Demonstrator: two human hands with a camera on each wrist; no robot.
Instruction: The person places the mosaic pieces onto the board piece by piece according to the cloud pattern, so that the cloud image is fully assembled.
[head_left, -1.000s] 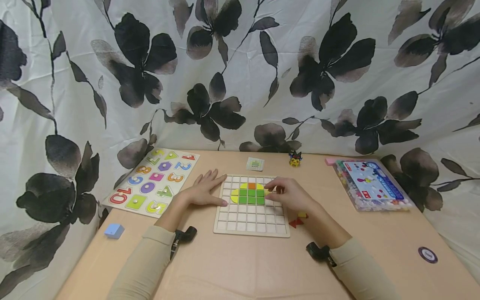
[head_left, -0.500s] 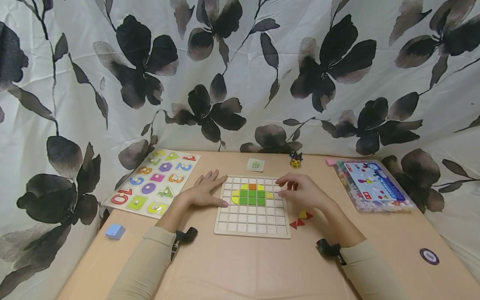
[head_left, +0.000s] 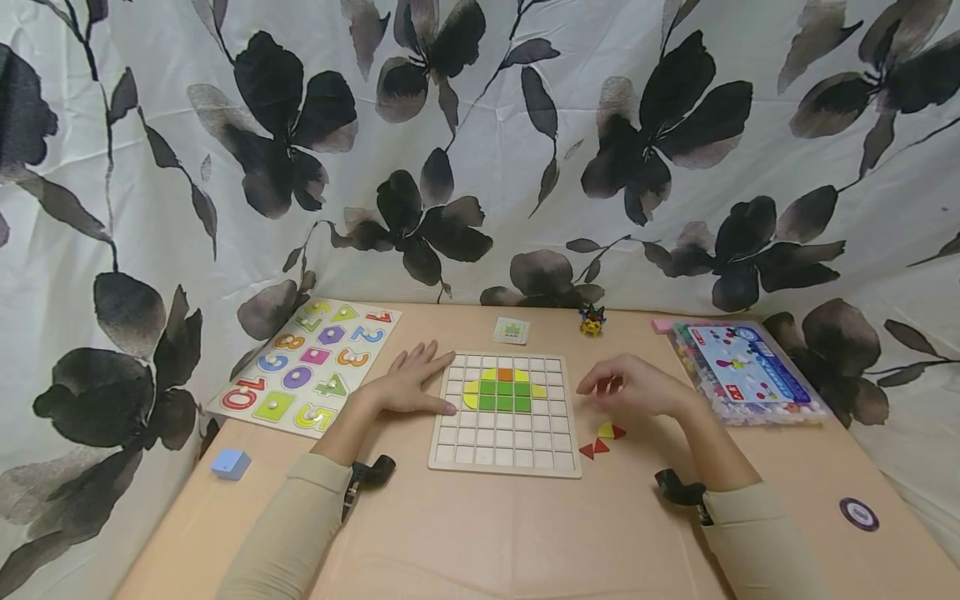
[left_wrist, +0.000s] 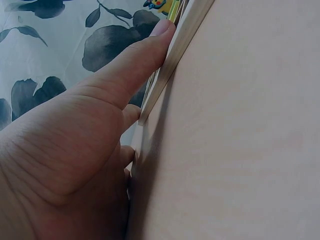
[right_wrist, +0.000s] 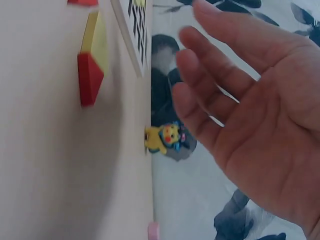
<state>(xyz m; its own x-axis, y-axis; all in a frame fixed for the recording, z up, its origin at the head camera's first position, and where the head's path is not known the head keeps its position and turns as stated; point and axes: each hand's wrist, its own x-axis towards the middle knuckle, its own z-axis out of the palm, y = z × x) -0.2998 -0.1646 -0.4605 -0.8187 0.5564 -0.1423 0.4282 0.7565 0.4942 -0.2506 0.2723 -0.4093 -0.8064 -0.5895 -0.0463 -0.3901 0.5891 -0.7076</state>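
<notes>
A white grid board (head_left: 502, 458) lies mid-table, bearing green squares (head_left: 504, 395), an orange square (head_left: 506, 375) and yellow pieces at the pattern's edges. My left hand (head_left: 401, 383) rests at the board's left side with fingers spread; in the left wrist view its thumb (left_wrist: 145, 52) lies over the board's edge. To the right of the board, my right hand (head_left: 637, 387) hovers with loosely bent fingers and holds nothing. Just below it lie a yellow piece (head_left: 605, 430) and several red triangles (head_left: 601, 446). One red triangle (right_wrist: 90, 80) touches the yellow piece in the right wrist view.
A number-and-shape puzzle (head_left: 315, 354) lies to the left, above a blue block (head_left: 230, 463). Behind the board are a small pattern card (head_left: 512, 330) and a yellow figurine (head_left: 592, 321). A bead kit (head_left: 746, 371) and a round chip (head_left: 858, 514) lie on the right.
My right hand has drawn back rightward from the board, uncovering a yellow piece at the pattern's right end and the loose pieces beside the board. The left hand has stayed in place.
</notes>
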